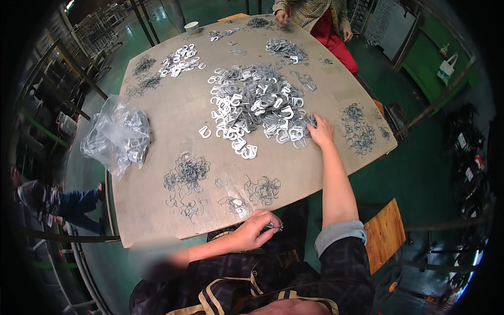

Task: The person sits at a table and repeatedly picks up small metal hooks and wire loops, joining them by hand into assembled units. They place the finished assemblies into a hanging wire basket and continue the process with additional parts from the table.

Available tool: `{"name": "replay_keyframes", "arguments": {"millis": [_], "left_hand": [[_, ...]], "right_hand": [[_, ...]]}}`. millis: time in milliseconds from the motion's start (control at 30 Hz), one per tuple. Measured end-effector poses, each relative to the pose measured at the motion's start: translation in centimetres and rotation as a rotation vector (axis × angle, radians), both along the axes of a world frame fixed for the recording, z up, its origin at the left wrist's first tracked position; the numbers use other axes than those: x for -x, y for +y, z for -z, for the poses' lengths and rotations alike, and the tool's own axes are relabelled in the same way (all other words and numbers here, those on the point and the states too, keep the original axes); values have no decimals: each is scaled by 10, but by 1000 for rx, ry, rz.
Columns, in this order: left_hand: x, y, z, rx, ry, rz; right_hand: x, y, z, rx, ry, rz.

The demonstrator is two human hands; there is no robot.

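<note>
A large heap of flat grey metal hook-shaped pieces [257,97] covers the middle of the table. My right hand [322,132] reaches to the heap's right edge, its thumb and fingers apart and touching the outer pieces; whether it grips one is hard to see. Close to my body at the near table edge, my left hand [257,230] is closed on a small shiny metal piece [274,227] that pokes out by the thumb. Just beyond it lie thin bent wire clips [263,190] and a small clear plastic bag [237,203].
More wire clips lie in piles at near left [186,173] and right [359,131]. A clear plastic bag [118,136] of metal pieces sits at the left edge. Across the table, a person [315,18] works beside smaller piles. A cup [192,28] stands at the far edge.
</note>
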State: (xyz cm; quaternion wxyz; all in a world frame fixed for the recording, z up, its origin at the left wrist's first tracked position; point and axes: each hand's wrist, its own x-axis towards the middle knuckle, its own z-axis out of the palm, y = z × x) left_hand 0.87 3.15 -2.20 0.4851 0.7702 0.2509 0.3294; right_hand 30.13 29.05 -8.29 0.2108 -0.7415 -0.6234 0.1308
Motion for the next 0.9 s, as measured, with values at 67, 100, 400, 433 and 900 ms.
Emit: {"name": "replay_keyframes", "arguments": {"millis": [67, 100, 400, 433, 900], "left_hand": [[0, 3, 2, 10, 6, -2], [0, 4, 5, 9, 2, -3], [-9, 0, 2, -52, -19, 0], [-9, -1, 2, -56, -21, -5], [-2, -8, 2, -84, -36, -44]], "right_hand": [[9, -11, 2, 28, 20, -95], [26, -32, -8, 46, 66, -80], [74, -128, -33, -303, -9, -117], [74, -127, -39, -221, 60, -132], [78, -138, -17, -383, 749, -129]]}}
